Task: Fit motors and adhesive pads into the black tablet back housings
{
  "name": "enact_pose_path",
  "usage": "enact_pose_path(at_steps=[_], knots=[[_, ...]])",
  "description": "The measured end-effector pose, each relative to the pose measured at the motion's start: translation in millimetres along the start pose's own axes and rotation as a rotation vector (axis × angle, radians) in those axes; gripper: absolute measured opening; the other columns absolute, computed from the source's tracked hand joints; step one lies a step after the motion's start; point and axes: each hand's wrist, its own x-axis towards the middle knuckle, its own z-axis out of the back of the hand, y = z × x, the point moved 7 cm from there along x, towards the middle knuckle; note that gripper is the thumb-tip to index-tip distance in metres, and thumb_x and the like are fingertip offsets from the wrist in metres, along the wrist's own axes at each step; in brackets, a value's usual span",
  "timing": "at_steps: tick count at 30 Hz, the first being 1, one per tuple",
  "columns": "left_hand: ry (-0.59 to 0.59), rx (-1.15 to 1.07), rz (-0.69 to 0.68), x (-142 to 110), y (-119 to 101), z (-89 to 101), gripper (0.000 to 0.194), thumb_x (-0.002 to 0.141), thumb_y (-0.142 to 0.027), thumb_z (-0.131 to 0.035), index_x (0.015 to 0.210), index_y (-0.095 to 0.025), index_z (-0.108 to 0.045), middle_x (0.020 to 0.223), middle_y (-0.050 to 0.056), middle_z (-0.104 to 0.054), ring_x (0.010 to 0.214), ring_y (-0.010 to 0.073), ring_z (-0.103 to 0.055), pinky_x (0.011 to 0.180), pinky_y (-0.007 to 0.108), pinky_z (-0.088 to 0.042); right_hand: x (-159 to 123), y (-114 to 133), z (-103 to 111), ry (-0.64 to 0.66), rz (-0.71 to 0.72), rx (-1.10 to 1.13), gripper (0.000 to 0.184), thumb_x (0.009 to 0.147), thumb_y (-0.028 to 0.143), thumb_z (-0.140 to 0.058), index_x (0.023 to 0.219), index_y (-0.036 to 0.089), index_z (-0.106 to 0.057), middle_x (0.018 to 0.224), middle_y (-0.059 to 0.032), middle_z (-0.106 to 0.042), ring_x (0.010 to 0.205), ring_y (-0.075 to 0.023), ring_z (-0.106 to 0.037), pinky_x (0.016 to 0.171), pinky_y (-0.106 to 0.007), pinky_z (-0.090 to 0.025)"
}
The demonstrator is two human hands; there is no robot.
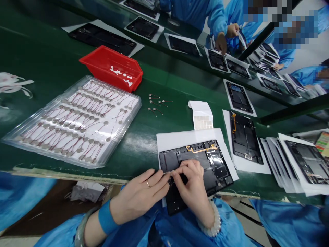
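Note:
In front of me a black tablet housing [216,171] lies tilted on a white sheet [177,139], with an orange flex cable [202,149] along its upper edge. My left hand [144,192] rests over the housing's left edge, fingers close together and tips meeting those of my right hand. Above the housing's left part, my right hand [191,180] has thumb and forefinger pinched. Something small and pale shows between the two hands' fingertips, too small to name. Beyond the housing lies a strip of pale adhesive pads [203,121] on white backing.
A clear tray [100,161] holds rows of small round wired discs. Several loose discs [154,101] lie beside it. Behind stands a red bin [113,65] with white scraps. More housings on sheets, such as one housing [245,137], lie rightward. Co-workers' hands [221,43] work across the bench.

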Motion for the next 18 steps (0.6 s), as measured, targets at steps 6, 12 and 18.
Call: enact_pose_path(at_steps=[6, 12, 18], knots=[[0.043, 0.036, -0.033, 3.6, -3.7, 0.5, 0.03, 0.092, -0.009, -0.036, 0.104, -0.016, -0.063, 0.115, 0.008, -0.067, 0.1, 0.0199, -0.058, 0.091, 0.036, -0.043, 12.4, -5.9, 15.2, 0.093, 0.053, -0.053, 0.027, 0.093, 0.035, -0.051, 0.073, 0.024, -0.064, 0.079, -0.0033, -0.063, 0.079, -0.0197, -0.055, 0.073, -0.035, -0.039], [0.112, 0.006, -0.103, 12.9, 2.2, 0.3, 0.02, 0.092, -0.016, -0.044, 0.099, -0.018, -0.062, 0.113, 0.006, -0.066, 0.103, 0.0198, -0.056, 0.093, 0.035, -0.041, 19.9, -43.4, 41.5, 0.008, -0.035, 0.111, 0.021, 0.095, 0.032, -0.045, 0.084, 0.023, -0.06, 0.085, -0.0034, -0.065, 0.081, -0.0185, -0.06, 0.074, -0.031, -0.044], [0.254, -0.146, -0.188, 31.0, 13.4, -1.0, 0.017, 0.09, -0.037, -0.053, 0.089, -0.021, -0.059, 0.112, 0.0, -0.065, 0.104, 0.0193, -0.054, 0.095, 0.034, -0.039, 15.0, -38.7, 26.7, -0.016, 0.086, -0.039, 0.025, 0.096, 0.029, -0.045, 0.077, 0.021, -0.06, 0.077, -0.0045, -0.064, 0.078, -0.02, -0.058, 0.075, -0.034, -0.041]])
